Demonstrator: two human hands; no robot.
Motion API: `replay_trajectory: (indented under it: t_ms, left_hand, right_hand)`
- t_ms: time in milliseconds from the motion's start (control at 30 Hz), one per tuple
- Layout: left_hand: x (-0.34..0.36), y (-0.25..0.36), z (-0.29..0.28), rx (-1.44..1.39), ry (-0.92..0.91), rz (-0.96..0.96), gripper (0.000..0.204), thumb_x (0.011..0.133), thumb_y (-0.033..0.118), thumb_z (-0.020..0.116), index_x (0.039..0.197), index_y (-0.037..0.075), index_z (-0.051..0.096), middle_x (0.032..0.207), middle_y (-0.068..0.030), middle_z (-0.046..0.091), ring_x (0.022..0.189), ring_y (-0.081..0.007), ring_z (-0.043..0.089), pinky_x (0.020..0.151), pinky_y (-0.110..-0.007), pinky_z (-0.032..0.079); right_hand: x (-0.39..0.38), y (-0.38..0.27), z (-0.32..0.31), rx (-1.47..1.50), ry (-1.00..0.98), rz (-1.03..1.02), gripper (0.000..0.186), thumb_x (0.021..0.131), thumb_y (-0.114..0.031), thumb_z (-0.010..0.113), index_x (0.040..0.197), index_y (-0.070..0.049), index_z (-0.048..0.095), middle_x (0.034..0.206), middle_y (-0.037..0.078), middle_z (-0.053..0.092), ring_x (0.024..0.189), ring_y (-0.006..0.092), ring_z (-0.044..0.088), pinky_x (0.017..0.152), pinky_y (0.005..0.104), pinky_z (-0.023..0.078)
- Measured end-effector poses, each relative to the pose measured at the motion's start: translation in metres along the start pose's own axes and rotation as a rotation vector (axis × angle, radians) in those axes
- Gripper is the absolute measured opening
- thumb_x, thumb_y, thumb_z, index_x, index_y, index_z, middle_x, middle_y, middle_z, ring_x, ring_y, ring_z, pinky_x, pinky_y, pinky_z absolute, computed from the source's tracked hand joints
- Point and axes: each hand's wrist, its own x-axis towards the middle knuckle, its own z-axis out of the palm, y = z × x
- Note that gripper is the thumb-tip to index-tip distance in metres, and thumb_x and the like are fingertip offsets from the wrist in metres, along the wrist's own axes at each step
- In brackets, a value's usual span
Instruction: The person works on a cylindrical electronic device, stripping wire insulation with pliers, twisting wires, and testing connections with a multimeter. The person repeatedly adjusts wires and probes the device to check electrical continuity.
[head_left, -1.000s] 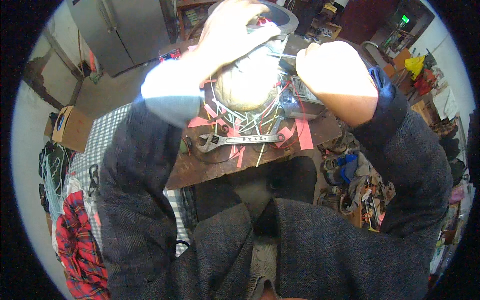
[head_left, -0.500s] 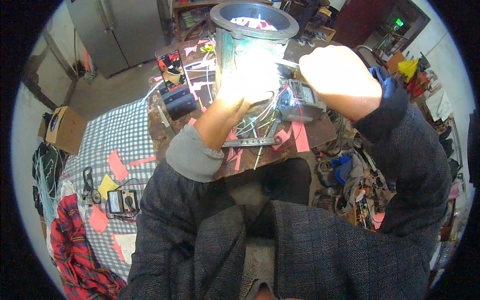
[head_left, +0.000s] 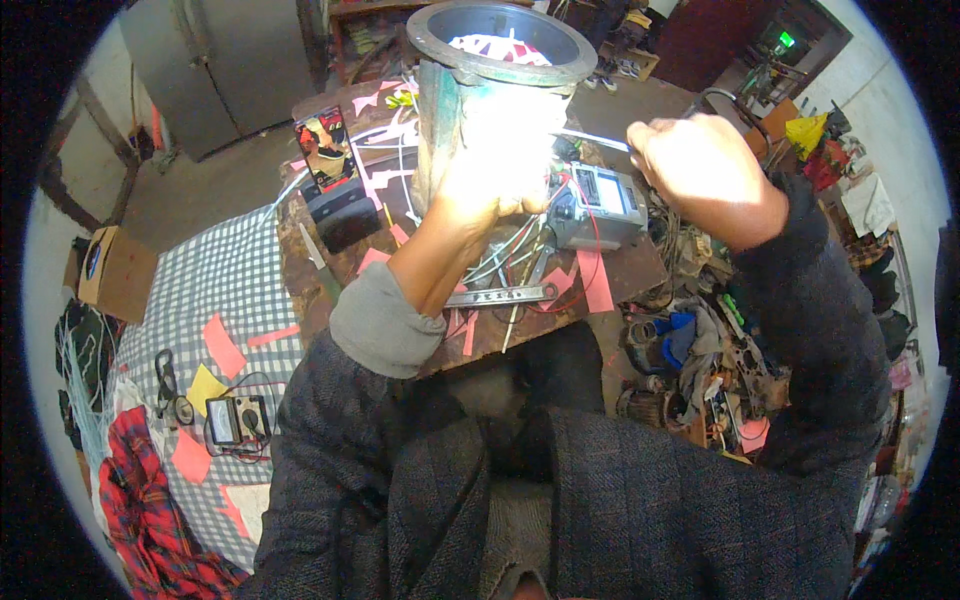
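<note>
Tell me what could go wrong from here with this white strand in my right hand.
The white strand looks taut, so it could slip from your right hand or snap if pulled hard. Glare washes out much of your left hand at the metal housing, so a snag there might go unnoticed. Loose wires nearby might tangle.

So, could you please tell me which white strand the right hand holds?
The straight white strand between right hand and metal cylinder; others lie about the table.

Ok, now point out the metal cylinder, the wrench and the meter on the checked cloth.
Metal cylinder point(head_left: 480, 90), head view: outer wall.
Wrench point(head_left: 505, 296), head view: handle.
Meter point(head_left: 237, 419), head view: front face.
</note>
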Motion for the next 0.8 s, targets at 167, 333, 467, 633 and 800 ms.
replay_trajectory:
  t_ms: [167, 333, 467, 633, 800]
  left_hand:
    - [-0.006, -0.012, 0.002, 0.248, 0.026, 0.152, 0.019, 0.095, 0.002, 0.066, 0.112, -0.005, 0.064, 0.084, -0.0141, 0.071, 0.065, -0.0229, 0.070, 0.058, -0.033, 0.058]
    - [-0.005, -0.030, 0.015, 0.034, 0.063, 0.184, 0.018, 0.094, -0.003, 0.065, 0.110, -0.010, 0.062, 0.084, -0.0213, 0.070, 0.068, -0.0306, 0.073, 0.060, -0.038, 0.062]
    - [-0.006, -0.034, 0.017, 0.045, 0.053, 0.212, 0.015, 0.098, 0.002, 0.062, 0.109, -0.009, 0.061, 0.085, -0.0227, 0.069, 0.068, -0.0326, 0.072, 0.059, -0.040, 0.063]
    - [-0.004, -0.040, 0.014, 0.063, 0.075, 0.197, 0.021, 0.104, 0.009, 0.056, 0.111, -0.011, 0.058, 0.088, -0.0261, 0.068, 0.068, -0.0359, 0.072, 0.057, -0.044, 0.063]
    - [0.000, -0.045, 0.014, -0.113, 0.043, 0.190, 0.024, 0.109, 0.017, 0.056, 0.113, -0.006, 0.059, 0.077, -0.0206, 0.067, 0.057, -0.0293, 0.067, 0.049, -0.039, 0.058]
  right_hand:
    - [-0.004, -0.019, -0.012, -0.023, 0.070, 0.030, 0.017, 0.082, -0.011, 0.065, 0.098, -0.004, 0.066, 0.076, 0.010, 0.065, 0.071, 0.0282, 0.068, 0.065, 0.0394, 0.053]
    - [0.005, -0.021, -0.022, -0.019, 0.124, -0.022, 0.018, 0.080, -0.010, 0.065, 0.097, -0.005, 0.067, 0.080, 0.010, 0.063, 0.078, 0.0276, 0.067, 0.069, 0.0387, 0.051]
    - [0.017, -0.022, -0.027, -0.046, 0.155, -0.117, 0.018, 0.080, -0.011, 0.065, 0.097, -0.005, 0.068, 0.082, 0.011, 0.065, 0.079, 0.0287, 0.067, 0.069, 0.0385, 0.052]
    - [0.030, -0.022, -0.035, -0.074, 0.037, -0.110, 0.019, 0.081, -0.011, 0.065, 0.098, -0.004, 0.070, 0.087, 0.014, 0.069, 0.082, 0.0310, 0.069, 0.071, 0.0400, 0.055]
    - [0.040, 0.000, -0.034, 0.128, -0.065, -0.124, 0.017, 0.088, -0.015, 0.063, 0.099, -0.004, 0.070, 0.085, 0.014, 0.068, 0.082, 0.0343, 0.069, 0.071, 0.0430, 0.055]
